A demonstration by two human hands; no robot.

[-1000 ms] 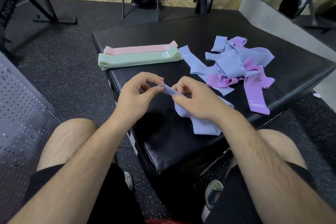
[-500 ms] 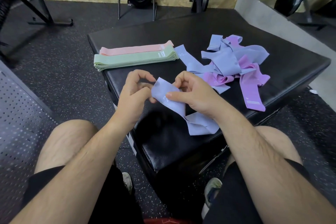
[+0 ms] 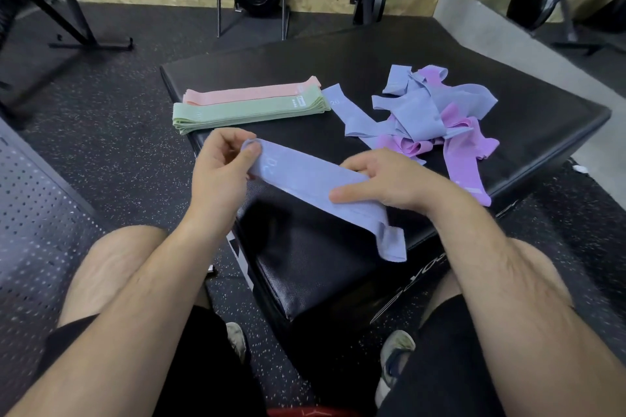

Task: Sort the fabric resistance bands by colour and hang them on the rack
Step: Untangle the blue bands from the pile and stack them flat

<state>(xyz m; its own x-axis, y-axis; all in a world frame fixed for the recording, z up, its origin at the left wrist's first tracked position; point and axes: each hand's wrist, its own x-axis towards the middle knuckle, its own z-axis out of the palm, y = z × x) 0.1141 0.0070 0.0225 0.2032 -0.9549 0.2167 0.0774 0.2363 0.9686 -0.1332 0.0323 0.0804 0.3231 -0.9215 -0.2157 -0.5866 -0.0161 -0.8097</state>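
Blue-lilac fabric band [image 3: 305, 178] stretches flat over the near edge of a padded plyo box [image 3: 338, 54], left hand [image 3: 220, 173] pinching its end, right hand [image 3: 389, 184] gripping mid-length, apparently smoothing it for stacking; folded green stack [image 3: 250, 111] and pink stack [image 3: 254, 93] lie far left, unsorted tangle [image 3: 430, 112] far right.

Faint letters, perhaps "DC", mark the near blue band [image 3: 315, 179]. Print on the far blue band [image 3: 342, 105], the green band [image 3: 244, 110] and the counter [image 3: 305, 264] side is illegible.
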